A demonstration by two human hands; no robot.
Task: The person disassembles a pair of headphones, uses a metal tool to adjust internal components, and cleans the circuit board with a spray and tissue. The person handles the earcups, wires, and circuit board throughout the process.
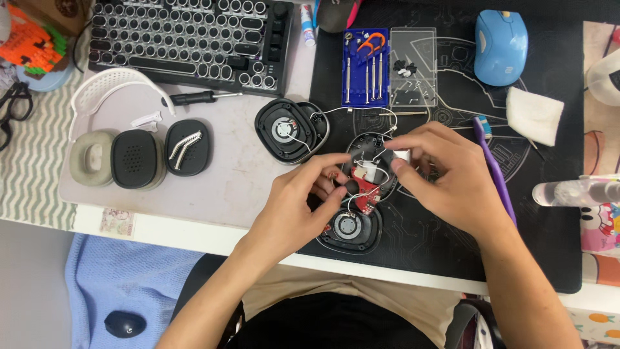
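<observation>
Near the middle of the frame, both hands work over an opened black headphone earcup shell (369,169) lying on the dark desk mat (452,245). Inside the shell sit a red circuit board (368,194) and thin white wires. The left hand (294,207) comes in from the lower centre, its fingers curled with thumb and forefinger pinched together at the shell's left edge, touching the parts inside; what exactly they grip is too small to tell. The right hand (449,174) reaches in from the lower right, fingers bent, pinching a small white block (400,156) at the shell's upper right rim.

Just below the shell lies a round speaker driver in its black housing (349,227), linked by wires. A second opened earcup with a driver (287,130) lies to the upper left, also wired to the middle one.

At the left sit a white headband (116,84), a grey ear cushion (90,158), a black perforated cover (135,158) and another black cover holding bent metal strips (187,147). A black screwdriver (200,97) lies below the keyboard (187,35) at the top. A blue precision screwdriver case (365,64) with a clear lid sits at top centre, a blue mouse (500,45) at upper right, a purple toothbrush (494,161) and a white folded cloth (533,115) to the right
</observation>
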